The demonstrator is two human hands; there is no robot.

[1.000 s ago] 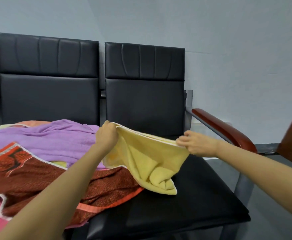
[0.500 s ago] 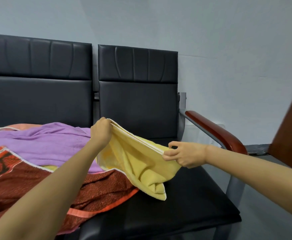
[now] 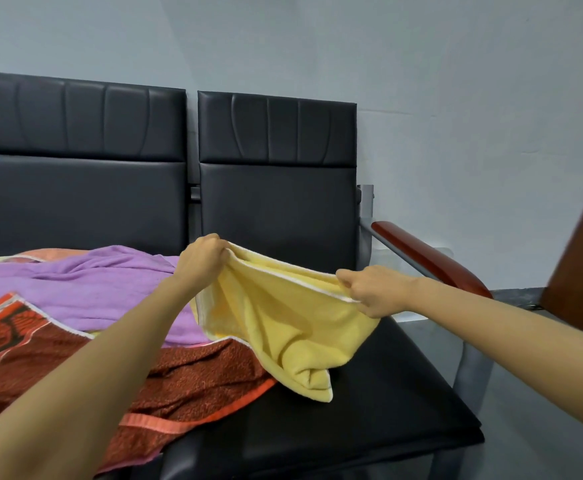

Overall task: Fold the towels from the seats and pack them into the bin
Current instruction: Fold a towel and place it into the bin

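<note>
- No brand, label or legible writing is seen on any item.
- A yellow towel of soft terry with a white-bound hem is held up by its top edge above the right black seat; its sagging lower fold is seen resting on the cushion.
- One end of the hem is gripped by the left hand, fingers curled round it.
- The other end is pinched by the right hand.
- A rumpled purple towel is laid on the left seat, partly covered by a red patterned towel with an orange border.
- The seats are upholstered in smooth black padding; a glossy reddish wooden armrest is noted beside the right hand.
</note>
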